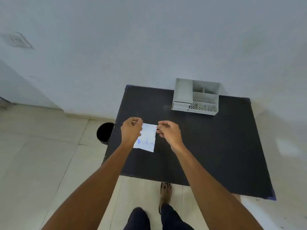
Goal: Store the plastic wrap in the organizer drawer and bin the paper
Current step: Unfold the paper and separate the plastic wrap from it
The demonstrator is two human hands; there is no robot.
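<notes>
Left hand (132,128) and right hand (167,131) pinching paper's (147,138) far corners, well short of organizer (196,97); bin (105,133) left of paper, beside table (207,146).

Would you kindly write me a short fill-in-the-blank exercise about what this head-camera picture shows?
1. Both hands, the left hand and the right hand, pinch the top corners of a white ____ with blue print.
2. The grey organizer stands at the far edge of the ____ table.
3. The round black bin stands on the floor to the ____ of the table.

Missing words: paper; black; left
</notes>
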